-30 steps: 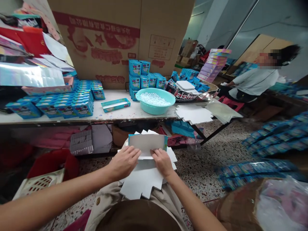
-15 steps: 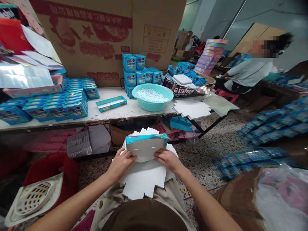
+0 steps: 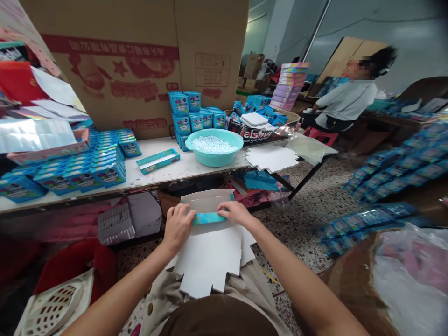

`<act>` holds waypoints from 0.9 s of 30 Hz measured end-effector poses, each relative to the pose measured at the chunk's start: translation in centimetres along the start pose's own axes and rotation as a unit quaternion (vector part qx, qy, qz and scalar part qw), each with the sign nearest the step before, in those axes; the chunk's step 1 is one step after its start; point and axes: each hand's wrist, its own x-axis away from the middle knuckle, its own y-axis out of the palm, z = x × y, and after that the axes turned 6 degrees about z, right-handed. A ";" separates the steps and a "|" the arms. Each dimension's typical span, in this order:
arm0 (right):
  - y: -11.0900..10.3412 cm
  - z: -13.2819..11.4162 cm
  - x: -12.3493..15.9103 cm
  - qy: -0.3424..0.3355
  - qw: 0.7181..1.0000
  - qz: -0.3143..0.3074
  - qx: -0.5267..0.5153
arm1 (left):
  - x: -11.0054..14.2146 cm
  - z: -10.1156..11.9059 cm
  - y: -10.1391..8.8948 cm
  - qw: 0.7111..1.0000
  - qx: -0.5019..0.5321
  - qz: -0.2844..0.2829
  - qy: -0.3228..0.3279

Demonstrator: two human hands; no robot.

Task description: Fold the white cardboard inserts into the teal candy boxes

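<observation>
Over my lap I hold a half-folded small carton (image 3: 208, 205), white inside with a turquoise printed side. My left hand (image 3: 178, 226) grips its left end, fingers curled round it. My right hand (image 3: 236, 213) pinches its right end. Under it, on my knees, lies a stack of flat white die-cut carton blanks (image 3: 210, 259).
A white table (image 3: 157, 172) ahead carries stacks of finished turquoise boxes (image 3: 101, 161), an open tray (image 3: 158, 160), a teal bowl of white beads (image 3: 214, 146), more white blanks (image 3: 271, 158) and a big cardboard box (image 3: 140, 60). Another person (image 3: 345, 100) sits at the far right. A basket (image 3: 52, 303) stands at lower left.
The carton has been turned and folded: its white panel now stands open at the back and the turquoise side faces me. Both hands moved slightly up and away from me.
</observation>
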 end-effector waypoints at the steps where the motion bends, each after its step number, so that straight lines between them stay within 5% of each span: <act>1: -0.2 -0.1 -0.4 0.001 1.000 -0.010 0.003 | -0.2 0.0 -0.1 0.999 -0.012 0.014 0.030; 6: -0.3 0.0 -1.4 -0.011 1.000 -0.024 0.007 | -0.1 0.0 0.3 0.988 -0.008 -0.041 0.150; 11: 0.4 0.1 -1.6 -0.061 0.998 -0.008 0.029 | -0.4 0.1 0.8 0.980 -0.005 -0.165 0.109; 16: 0.9 0.2 -0.8 -0.211 0.971 0.055 0.095 | -2.3 0.3 -0.3 0.968 0.039 -0.247 0.033; 27: 1.6 -0.4 -0.8 -0.071 0.986 -0.012 0.150 | -5.9 1.1 -0.3 0.937 -0.006 -0.346 -0.047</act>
